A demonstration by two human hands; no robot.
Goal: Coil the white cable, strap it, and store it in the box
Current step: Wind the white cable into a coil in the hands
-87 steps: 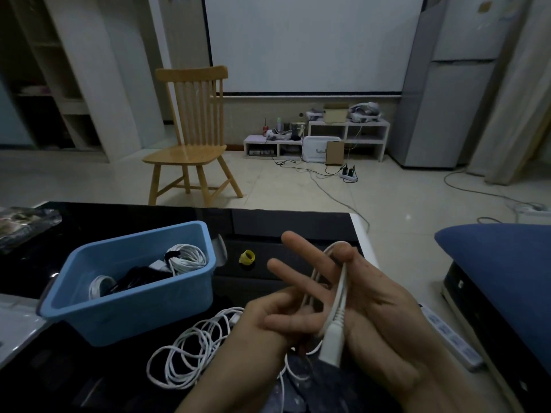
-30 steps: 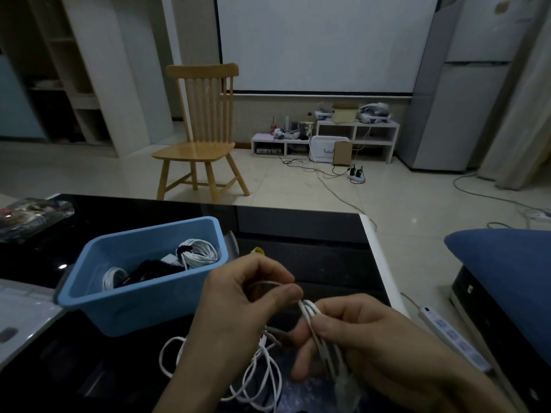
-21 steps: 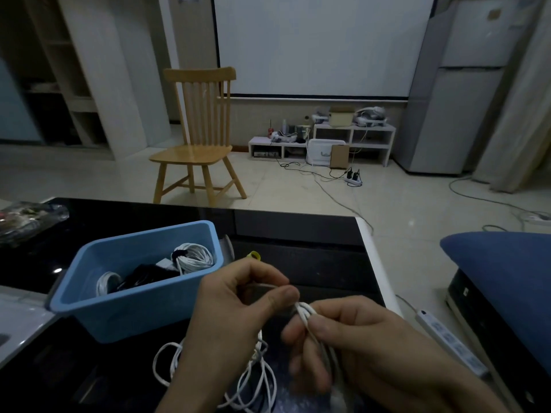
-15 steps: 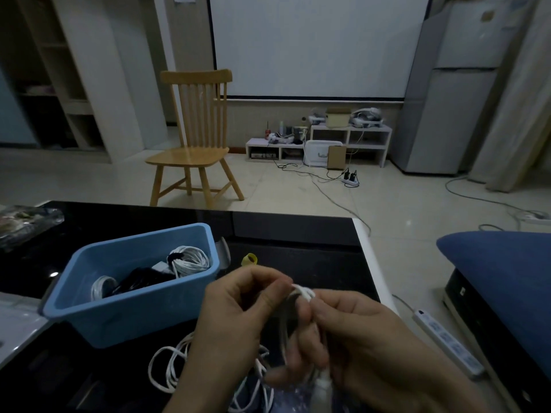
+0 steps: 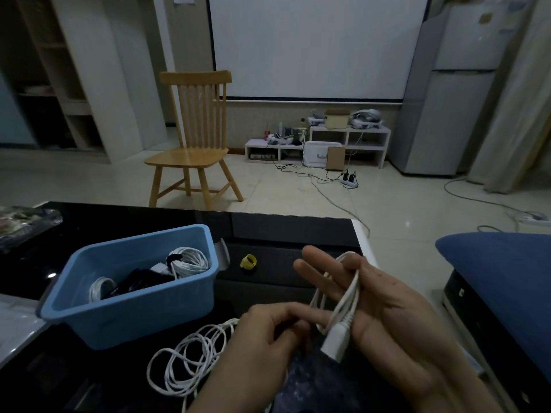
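My right hand [image 5: 384, 317] is held palm up with fingers spread, and loops of the white cable [image 5: 346, 296] run around its fingers, the white plug end hanging at the palm's base. My left hand [image 5: 262, 344] pinches the cable just left of the plug. The rest of the cable lies in a loose tangle on the black table [image 5: 283, 231] in front of the blue box [image 5: 131, 311]. Inside the box lie coiled white cables and black items. A small yellow strap [image 5: 248, 261] sits on the table right of the box.
A wooden chair [image 5: 193, 144] stands beyond the table. A blue cushion [image 5: 501, 278] lies at the right. A white power strip is on the floor by the table's right edge. A plastic bag [image 5: 26, 222] rests at the table's far left.
My right hand has opened from a closed grip into a spread palm with the cable looped over it. My left hand has dropped lower, toward the plug.
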